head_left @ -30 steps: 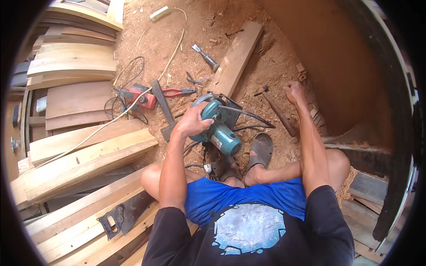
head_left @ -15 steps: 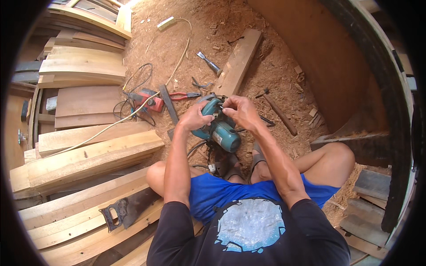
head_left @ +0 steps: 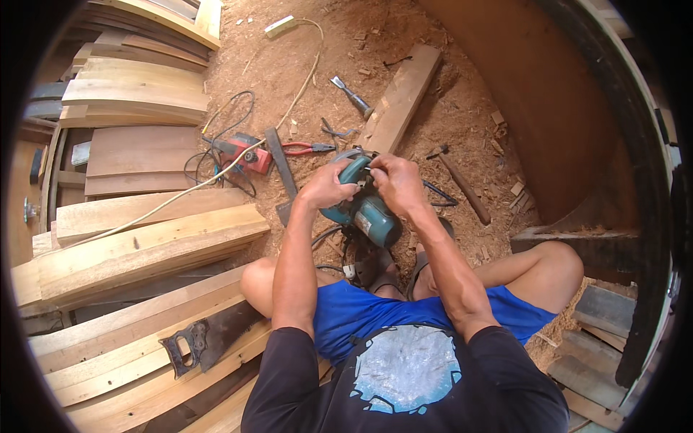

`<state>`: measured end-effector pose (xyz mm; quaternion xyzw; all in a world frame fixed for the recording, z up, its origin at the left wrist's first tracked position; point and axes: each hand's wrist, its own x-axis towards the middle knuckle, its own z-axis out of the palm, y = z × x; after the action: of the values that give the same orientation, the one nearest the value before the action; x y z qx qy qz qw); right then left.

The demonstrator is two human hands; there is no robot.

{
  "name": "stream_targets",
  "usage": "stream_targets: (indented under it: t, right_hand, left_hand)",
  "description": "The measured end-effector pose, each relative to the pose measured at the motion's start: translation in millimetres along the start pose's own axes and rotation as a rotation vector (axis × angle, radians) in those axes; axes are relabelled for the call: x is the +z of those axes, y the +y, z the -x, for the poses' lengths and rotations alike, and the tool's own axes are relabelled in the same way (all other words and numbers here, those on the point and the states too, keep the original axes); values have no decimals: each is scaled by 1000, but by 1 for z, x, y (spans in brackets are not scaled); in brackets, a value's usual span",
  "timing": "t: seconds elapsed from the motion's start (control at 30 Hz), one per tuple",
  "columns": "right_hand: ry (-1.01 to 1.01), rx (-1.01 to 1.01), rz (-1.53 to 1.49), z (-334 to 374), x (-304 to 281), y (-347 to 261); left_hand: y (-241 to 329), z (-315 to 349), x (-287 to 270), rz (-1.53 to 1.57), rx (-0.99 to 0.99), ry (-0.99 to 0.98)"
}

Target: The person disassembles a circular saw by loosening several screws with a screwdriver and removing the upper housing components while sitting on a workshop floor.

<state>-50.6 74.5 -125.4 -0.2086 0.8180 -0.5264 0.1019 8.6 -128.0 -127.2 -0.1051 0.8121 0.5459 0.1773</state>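
Grasps the teal power saw [head_left: 377, 219] near the centre of the view with the left hand [head_left: 325, 189], closed over its handle [head_left: 354, 170] from nine o'clock, and holds the right hand [head_left: 399, 189], bunched, at the handle's two-o'clock side; cannot tell whether pinching some small part there. Has around the saw, on shaving-strewn ground [head_left: 245, 50], red-handled pliers [head_left: 316, 149] between ten and eleven o'clock, a red power tool [head_left: 258, 160] at ten, a plank [head_left: 399, 101] between twelve and one, a hammer [head_left: 465, 188] at three, and, on boards [head_left: 130, 375] between seven and eight, a handsaw [head_left: 213, 340].
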Motion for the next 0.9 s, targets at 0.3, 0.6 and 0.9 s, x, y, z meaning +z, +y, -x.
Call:
stream_targets:
  t: [0.3,0.6,0.9]
  right_hand:
    - [-332,110,165,24,-54,30]
    - [-91,155,-344,39,7,51]
    - [92,39,-313,28,24,14]
  left_hand:
    - [-4,-2,-16,67,-50,-51]
    - [-4,-4,-13,28,-66,-2]
    - [-17,-6,-20,109,-23,-46]
